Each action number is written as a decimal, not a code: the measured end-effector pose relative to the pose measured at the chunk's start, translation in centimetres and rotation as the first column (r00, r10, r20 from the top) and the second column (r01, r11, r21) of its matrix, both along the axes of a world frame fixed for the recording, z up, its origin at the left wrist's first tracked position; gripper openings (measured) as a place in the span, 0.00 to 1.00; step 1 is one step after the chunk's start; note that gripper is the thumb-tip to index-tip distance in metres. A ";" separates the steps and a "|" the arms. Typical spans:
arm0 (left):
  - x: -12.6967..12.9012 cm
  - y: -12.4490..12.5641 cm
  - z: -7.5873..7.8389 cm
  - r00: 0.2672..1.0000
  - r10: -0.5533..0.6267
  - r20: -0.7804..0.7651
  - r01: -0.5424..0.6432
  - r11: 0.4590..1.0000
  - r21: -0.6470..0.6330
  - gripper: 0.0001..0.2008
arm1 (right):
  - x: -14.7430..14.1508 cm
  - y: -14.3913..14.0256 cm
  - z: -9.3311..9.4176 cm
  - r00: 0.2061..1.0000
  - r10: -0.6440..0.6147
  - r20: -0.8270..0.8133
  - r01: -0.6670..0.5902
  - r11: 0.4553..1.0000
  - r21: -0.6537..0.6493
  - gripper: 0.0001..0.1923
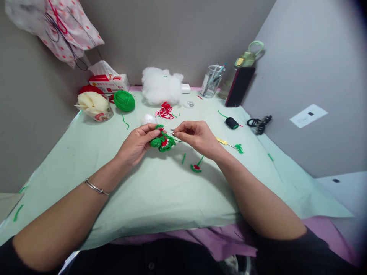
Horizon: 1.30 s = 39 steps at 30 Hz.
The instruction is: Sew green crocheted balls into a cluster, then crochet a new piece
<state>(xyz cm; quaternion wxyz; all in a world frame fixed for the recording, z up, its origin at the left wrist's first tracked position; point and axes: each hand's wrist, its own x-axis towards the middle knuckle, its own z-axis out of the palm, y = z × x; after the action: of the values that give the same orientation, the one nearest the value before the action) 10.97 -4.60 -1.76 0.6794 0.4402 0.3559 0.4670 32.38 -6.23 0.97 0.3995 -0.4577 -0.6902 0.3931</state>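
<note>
- The left hand (137, 143), at frame centre, has its fingers closed on a green-and-red crochet piece (163, 142), thumb on top.
- The right hand (197, 137), just right of it, pinches thumb and forefinger shut on a thin needle (172, 131) whose tip touches the crochet piece; the other fingers curl loosely.
- The crochet piece hangs just above the pale green cloth (86, 160), between both hands.
- Below the right hand lies a small crochet flower (196, 167) with a green stem, and a green yarn scrap (184, 158) beside it.
- Right of the right hand: a yellow-handled hook (225, 142) and, past it, a black spool (231, 123).
- Above the hands: tangled red yarn (165, 110), then a heap of white stuffing (160, 84) at the wall.
- Upper left: a green yarn ball (124, 100), a cup (96, 107) of pale pieces, a tissue box (109, 82).
- Upper right: a clear jar (212, 81) with tools, a dark phone (239, 86) leaning upright, a bottle (247, 59) behind it.
- A bracelet (96, 187) sits on the left wrist.
</note>
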 end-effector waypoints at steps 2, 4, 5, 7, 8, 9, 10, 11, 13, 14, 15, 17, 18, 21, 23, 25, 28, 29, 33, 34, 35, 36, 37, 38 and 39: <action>0.1 0.0 0.0 1.000 0.010 -0.003 -0.010 1.000 0.010 0.10 | -0.2 0.0 -0.1 1.000 -0.002 -0.030 0.002 1.000 -0.016 0.06; 0.2 -0.1 0.1 1.000 0.027 0.001 -0.027 0.999 0.017 0.10 | -0.5 0.0 -0.1 0.997 0.011 -0.076 -0.014 0.999 -0.037 0.07; 0.3 -0.1 0.2 0.999 0.036 0.004 -0.036 0.999 0.020 0.10 | -0.6 0.0 -0.2 0.994 0.021 -0.104 -0.026 0.998 -0.049 0.07; 0.4 -0.2 0.3 0.998 0.057 0.009 -0.057 0.998 0.023 0.11 | -0.8 0.0 -0.3 0.987 0.038 -0.157 -0.050 0.996 -0.070 0.07; 0.4 -0.3 0.3 0.998 0.064 0.008 -0.064 0.998 0.022 0.11 | -0.9 0.0 -0.4 0.983 0.043 -0.179 -0.058 0.995 -0.077 0.07; 0.5 -0.3 0.3 0.998 0.067 0.007 -0.067 0.998 0.020 0.11 | -1.0 0.0 -0.5 0.980 0.046 -0.196 -0.063 0.995 -0.081 0.07; 0.5 -0.3 0.4 0.998 0.065 0.003 -0.065 0.998 0.019 0.12 | -1.1 0.0 -0.6 0.977 0.048 -0.207 -0.066 0.995 -0.081 0.07; 0.5 -0.4 0.4 0.998 0.061 -0.002 -0.061 0.998 0.017 0.12 | -1.1 0.0 -0.7 0.976 0.050 -0.213 -0.068 0.994 -0.080 0.08; 0.7 -0.5 0.4 0.999 0.050 -0.016 -0.049 0.999 0.018 0.12 | -1.2 0.1 -0.9 0.972 0.062 -0.225 -0.080 0.994 -0.072 0.09; 0.8 -0.6 0.3 0.999 0.044 -0.023 -0.043 0.999 0.022 0.12 | -1.3 0.1 -1.0 0.970 0.070 -0.233 -0.089 0.994 -0.069 0.09; 0.9 -0.7 0.2 0.999 0.039 -0.029 -0.038 0.999 0.029 0.12 | -1.3 0.1 -1.0 0.968 0.079 -0.240 -0.097 0.993 -0.068 0.09; 1.0 -1.0 0.1 0.999 0.028 -0.034 -0.026 0.998 0.052 0.12 | -1.4 0.1 -1.1 0.965 0.086 -0.247 -0.107 0.991 -0.075 0.10; 1.1 -1.1 0.0 0.999 0.023 -0.032 -0.021 0.998 0.064 0.11 | -1.5 0.0 -1.1 0.966 0.082 -0.245 -0.105 0.991 -0.080 0.11; 1.2 -1.2 -0.1 0.999 0.035 -0.032 -0.032 0.996 0.081 0.10 | -1.8 -0.2 -1.0 0.968 0.064 -0.241 -0.088 0.992 -0.090 0.11; 1.2 -1.2 -0.1 0.998 0.051 -0.048 -0.048 0.996 0.072 0.10 | -2.0 -0.5 -0.9 0.965 0.058 -0.254 -0.085 0.992 -0.096 0.10; 1.2 -1.3 0.1 0.998 0.043 -0.051 -0.040 0.998 0.047 0.11 | -2.1 -0.7 -0.8 0.965 0.050 -0.258 -0.080 0.991 -0.104 0.10; 1.2 -1.3 0.2 1.000 -0.008 -0.003 0.008 1.000 -0.014 0.12 | -2.0 -0.6 -0.7 0.974 0.062 -0.218 -0.088 0.990 -0.109 0.09; 1.2 -1.3 0.2 1.000 -0.020 0.014 0.021 0.999 -0.032 0.12 | -1.9 -0.5 -0.7 0.977 0.074 -0.201 -0.097 0.989 -0.107 0.10; 1.3 -1.2 0.3 0.999 -0.017 0.034 0.019 0.997 -0.073 0.12 | -1.3 0.0 -0.7 0.978 0.121 -0.172 -0.140 0.985 -0.103 0.08; 1.3 -1.2 0.3 0.999 -0.012 0.032 0.014 0.997 -0.073 0.12 | -1.3 0.0 -0.8 0.978 0.131 -0.164 -0.150 0.983 -0.108 0.08; 1.2 -1.2 0.3 1.000 -0.009 0.026 0.011 0.997 -0.071 0.12 | -1.3 0.0 -0.8 0.978 0.140 -0.156 -0.159 0.981 -0.112 0.07; 1.2 -1.2 0.3 1.000 -0.013 0.013 0.013 0.998 -0.064 0.12 | -1.3 -0.1 -0.9 0.978 0.146 -0.149 -0.164 0.980 -0.116 0.07; 1.2 -1.2 0.4 1.000 -0.021 -0.004 0.021 0.998 -0.056 0.12 | -1.5 -0.2 -0.9 0.978 0.147 -0.146 -0.165 0.979 -0.120 0.07; 1.2 -1.2 0.4 0.999 -0.031 -0.022 0.030 0.998 -0.047 0.12 | -1.6 -0.2 -1.0 0.978 0.144 -0.149 -0.163 0.979 -0.122 0.07; 1.1 -1.2 0.4 0.998 -0.041 -0.039 0.039 0.998 -0.040 0.12 | -1.7 -0.3 -1.0 0.977 0.138 -0.162 -0.159 0.980 -0.122 0.08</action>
<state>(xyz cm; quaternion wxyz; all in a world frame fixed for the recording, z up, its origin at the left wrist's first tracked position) 12.11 -5.84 -1.32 0.6900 0.4428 0.3694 0.4374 30.65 -6.53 -0.04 0.3891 -0.3991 -0.6617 0.5014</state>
